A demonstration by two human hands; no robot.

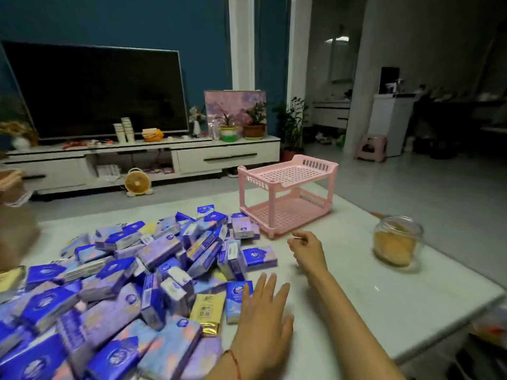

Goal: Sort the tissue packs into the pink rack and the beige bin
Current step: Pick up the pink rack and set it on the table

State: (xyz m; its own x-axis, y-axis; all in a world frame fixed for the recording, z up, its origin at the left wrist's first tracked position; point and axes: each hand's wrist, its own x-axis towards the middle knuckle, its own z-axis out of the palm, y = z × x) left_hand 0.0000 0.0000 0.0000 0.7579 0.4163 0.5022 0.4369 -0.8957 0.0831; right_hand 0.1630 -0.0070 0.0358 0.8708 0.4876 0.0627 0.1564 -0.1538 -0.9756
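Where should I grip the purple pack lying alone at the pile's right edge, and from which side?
Pinch the purple pack across its long edges, probably from above and the right with the right hand. It lies nearly flat on the table; its right end is free, its left end meets the pile.

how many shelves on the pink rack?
2. The upper shelf sits on top of the pink rack; the lower shelf lies directly below it, just above the table. None appears hidden.
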